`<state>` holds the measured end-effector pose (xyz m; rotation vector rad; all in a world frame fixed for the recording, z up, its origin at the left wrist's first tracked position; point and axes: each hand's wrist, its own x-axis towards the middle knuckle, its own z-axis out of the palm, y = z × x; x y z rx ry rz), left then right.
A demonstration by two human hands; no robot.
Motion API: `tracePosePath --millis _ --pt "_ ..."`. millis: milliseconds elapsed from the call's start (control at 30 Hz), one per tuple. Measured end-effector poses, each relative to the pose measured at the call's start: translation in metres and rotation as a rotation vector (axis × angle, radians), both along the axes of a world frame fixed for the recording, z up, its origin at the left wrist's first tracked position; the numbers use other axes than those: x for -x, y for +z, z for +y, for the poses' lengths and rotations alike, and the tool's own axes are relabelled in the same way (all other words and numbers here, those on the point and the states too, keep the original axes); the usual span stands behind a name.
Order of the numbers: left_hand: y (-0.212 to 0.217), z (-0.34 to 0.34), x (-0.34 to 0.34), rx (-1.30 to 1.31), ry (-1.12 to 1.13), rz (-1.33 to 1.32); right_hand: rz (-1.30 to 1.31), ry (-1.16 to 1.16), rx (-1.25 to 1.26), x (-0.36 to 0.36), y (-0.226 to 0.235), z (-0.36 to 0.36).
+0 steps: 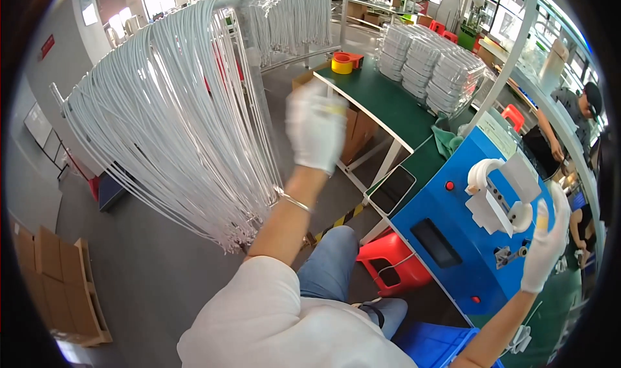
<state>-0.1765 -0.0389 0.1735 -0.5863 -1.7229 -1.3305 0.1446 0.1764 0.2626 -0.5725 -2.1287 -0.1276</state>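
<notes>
White sleeve fabric [272, 323] fills the near centre of the view, and blue jeans [330, 264] are seen just beyond it. From there the left forearm is raised toward the far centre, a thin metal bracelet [296, 202] being worn at the wrist. The left hand [315, 132], covered by a white glove, is blurred; its fingers appear loosely spread and nothing is seen to be held in it. It is held just right of a large bundle of white cables [174, 122], which are draped over a rack and hang down at the left, their ends gathered near the middle of the picture. Whether the glove touches the cables cannot be told.

At the right, the right hand [546, 238], also in a white glove, is raised with its fingers open and together, empty. It is placed just beside the white winding fixture [501, 196] mounted on the face of a blue machine [453, 232], which carries a red button and a dark screen. A red plastic stool [391, 264] is seen below the machine, and a blue crate [440, 345] at the near edge.

Farther off, a green tabletop [381, 99] carries stacks of bagged white coils [430, 64] and a yellow tape roll [341, 64]. Flattened cardboard [58, 284] lies on the floor at the near left. Another person [576, 119] is seen at the far right.
</notes>
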Motion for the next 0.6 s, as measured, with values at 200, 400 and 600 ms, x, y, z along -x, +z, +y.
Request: tracePosePath --millis 200,400,600 --pt "0.040 -0.104 0.092 -0.091 0.606 -0.250 0.014 -0.001 0.081 -0.019 -0.004 -0.023" --pt "0.040 -0.116 0.095 0.154 0.467 -0.012 0.029 0.315 0.223 0.001 -0.002 -0.063" --pt "0.076 -0.156 0.032 0.363 0.654 -0.384 -0.043 0.315 0.117 0.002 -0.014 -0.065"
